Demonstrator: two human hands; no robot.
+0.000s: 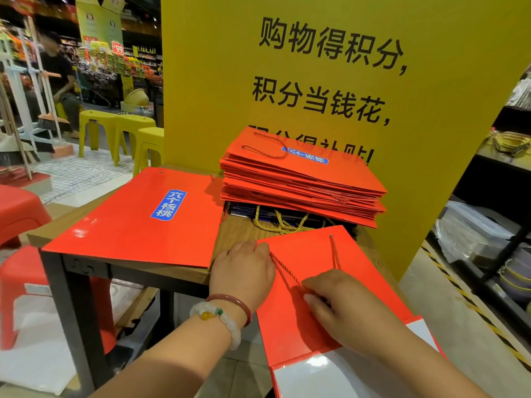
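Bag of flat red glossy paper [359,268] lay over the wooden worktop's [238,228] near edge. Left hand's [242,271] grip curled on its corner; right hand's [339,305] grip pinched its twisted red cord handle [283,268]. Best, I'd say, to ease that cord taut gently, corner pinned, clear of the stacked red bags [301,179].

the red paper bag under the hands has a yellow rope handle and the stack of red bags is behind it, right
No: head view shows the rope handle on that flat red paper bag is red, not yellow; the stack of red paper bags is behind it.
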